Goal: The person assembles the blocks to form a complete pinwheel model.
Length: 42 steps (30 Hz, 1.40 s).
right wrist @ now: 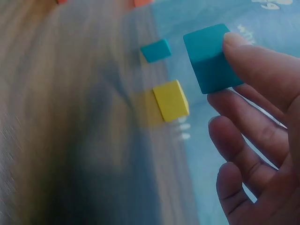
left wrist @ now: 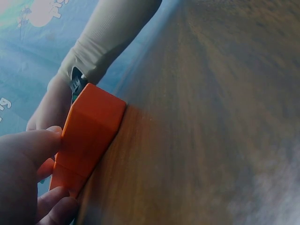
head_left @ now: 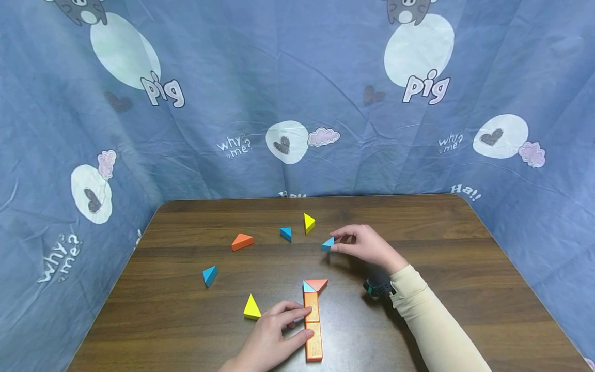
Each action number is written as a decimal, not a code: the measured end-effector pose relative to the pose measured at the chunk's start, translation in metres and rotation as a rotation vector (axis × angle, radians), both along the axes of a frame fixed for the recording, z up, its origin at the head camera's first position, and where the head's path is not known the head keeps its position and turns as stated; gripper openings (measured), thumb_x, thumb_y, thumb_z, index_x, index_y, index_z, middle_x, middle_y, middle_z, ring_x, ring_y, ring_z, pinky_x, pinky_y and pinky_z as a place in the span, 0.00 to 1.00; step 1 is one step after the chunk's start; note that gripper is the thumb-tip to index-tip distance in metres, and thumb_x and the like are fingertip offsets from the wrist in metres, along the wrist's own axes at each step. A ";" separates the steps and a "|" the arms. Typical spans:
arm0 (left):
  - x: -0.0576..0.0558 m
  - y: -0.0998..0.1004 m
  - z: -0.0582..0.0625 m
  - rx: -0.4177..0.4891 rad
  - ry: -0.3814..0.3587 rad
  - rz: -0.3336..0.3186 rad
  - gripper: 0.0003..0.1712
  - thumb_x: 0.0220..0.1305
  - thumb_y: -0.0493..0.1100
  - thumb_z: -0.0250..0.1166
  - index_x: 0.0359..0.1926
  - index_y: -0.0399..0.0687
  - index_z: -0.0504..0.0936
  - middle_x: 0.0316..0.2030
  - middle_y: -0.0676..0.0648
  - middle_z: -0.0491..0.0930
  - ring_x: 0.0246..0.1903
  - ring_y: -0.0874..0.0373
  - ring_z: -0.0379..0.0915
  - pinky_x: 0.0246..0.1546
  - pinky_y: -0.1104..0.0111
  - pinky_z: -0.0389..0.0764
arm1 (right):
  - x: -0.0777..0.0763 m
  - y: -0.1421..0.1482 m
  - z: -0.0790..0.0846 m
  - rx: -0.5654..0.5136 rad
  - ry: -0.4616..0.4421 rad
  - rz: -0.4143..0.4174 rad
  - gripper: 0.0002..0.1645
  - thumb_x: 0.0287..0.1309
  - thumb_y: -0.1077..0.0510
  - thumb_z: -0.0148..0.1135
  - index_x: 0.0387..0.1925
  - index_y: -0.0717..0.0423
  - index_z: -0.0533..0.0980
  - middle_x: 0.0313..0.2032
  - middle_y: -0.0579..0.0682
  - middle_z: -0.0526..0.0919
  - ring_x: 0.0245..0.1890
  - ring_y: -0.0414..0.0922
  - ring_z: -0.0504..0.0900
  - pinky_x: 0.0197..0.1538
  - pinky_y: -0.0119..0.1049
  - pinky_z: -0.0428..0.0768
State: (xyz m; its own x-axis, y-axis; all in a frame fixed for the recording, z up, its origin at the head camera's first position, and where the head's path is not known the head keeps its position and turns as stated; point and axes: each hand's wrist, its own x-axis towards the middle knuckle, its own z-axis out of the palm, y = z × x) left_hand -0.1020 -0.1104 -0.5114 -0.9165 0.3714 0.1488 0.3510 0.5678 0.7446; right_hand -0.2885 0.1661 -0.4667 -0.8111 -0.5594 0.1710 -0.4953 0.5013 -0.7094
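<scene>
My right hand [head_left: 367, 247] pinches a blue triangular block [head_left: 327, 245] between thumb and fingers, raised above the table; the right wrist view shows this blue block [right wrist: 211, 58] up close. My left hand [head_left: 271, 333] rests its thumb and fingertips on two orange rectangular blocks, a far one [head_left: 312, 302] and a near one [head_left: 314, 349], lying end to end. In the left wrist view the orange block [left wrist: 93, 126] stands beside those fingers. At the row's far end sit a small blue triangular block [head_left: 308, 288] and an orange triangular block [head_left: 317, 284], touching each other.
Loose triangular blocks lie about the brown table [head_left: 418, 217]: yellow [head_left: 309, 223] and blue [head_left: 285, 234] at the back, orange [head_left: 242, 242], blue [head_left: 210, 276] and yellow [head_left: 251, 308] leftward. A dark wrist device [head_left: 377, 287] hangs at my right sleeve. A blue printed cloth [head_left: 232, 77] surrounds the table.
</scene>
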 end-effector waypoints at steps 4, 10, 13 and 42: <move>0.000 0.000 0.000 -0.001 0.007 0.002 0.25 0.63 0.64 0.65 0.58 0.62 0.83 0.49 0.62 0.75 0.37 0.69 0.73 0.38 0.73 0.76 | 0.005 -0.007 -0.004 -0.007 -0.001 0.031 0.26 0.58 0.43 0.71 0.52 0.55 0.83 0.35 0.35 0.84 0.35 0.37 0.81 0.39 0.36 0.79; -0.001 0.000 0.001 -0.016 -0.026 -0.002 0.26 0.63 0.66 0.63 0.58 0.63 0.83 0.49 0.62 0.74 0.38 0.69 0.72 0.38 0.72 0.76 | 0.012 -0.017 -0.011 -0.009 -0.010 0.050 0.24 0.58 0.43 0.70 0.51 0.53 0.84 0.34 0.34 0.84 0.33 0.38 0.81 0.37 0.36 0.79; -0.002 0.000 0.002 -0.025 -0.045 -0.005 0.27 0.63 0.67 0.63 0.58 0.64 0.83 0.49 0.62 0.74 0.38 0.70 0.72 0.37 0.72 0.76 | 0.015 -0.021 -0.014 -0.009 -0.023 0.059 0.24 0.58 0.43 0.70 0.51 0.52 0.84 0.34 0.33 0.84 0.32 0.37 0.81 0.36 0.36 0.79; -0.002 -0.001 0.000 0.007 -0.034 -0.009 0.26 0.63 0.66 0.63 0.59 0.64 0.82 0.50 0.62 0.75 0.38 0.69 0.72 0.39 0.72 0.76 | 0.027 -0.040 -0.030 -0.001 -0.148 0.135 0.24 0.57 0.42 0.70 0.52 0.47 0.83 0.41 0.33 0.84 0.36 0.37 0.81 0.40 0.35 0.79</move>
